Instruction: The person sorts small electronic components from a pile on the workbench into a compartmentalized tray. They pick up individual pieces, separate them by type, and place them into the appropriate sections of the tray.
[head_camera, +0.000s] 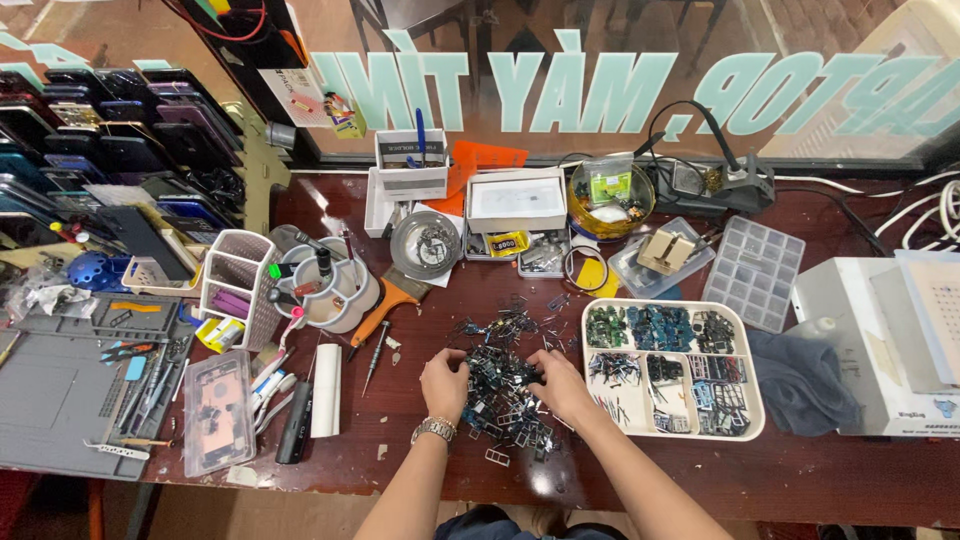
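Observation:
A heap of small dark electronic parts (500, 385) lies on the dark red table (780, 475) in front of me. My left hand (443, 383), with a metal watch on its wrist, rests on the heap's left side, fingers curled into the parts. On the heap's right side sits my right hand (562, 387), fingers also bent down among the pieces. Whether either hand pinches a single part is hidden. Just right of my right hand stands a white compartment tray (752, 400) with sorted parts.
A grey work mat (60, 400) with tools lies at the left. White cups with tools (335, 285), a screwdriver (376, 355), a white roll (326, 403) and a clear phone case (217, 410) lie left of the heap. A clear organiser box (755, 272) and a white machine (880, 340) stand right.

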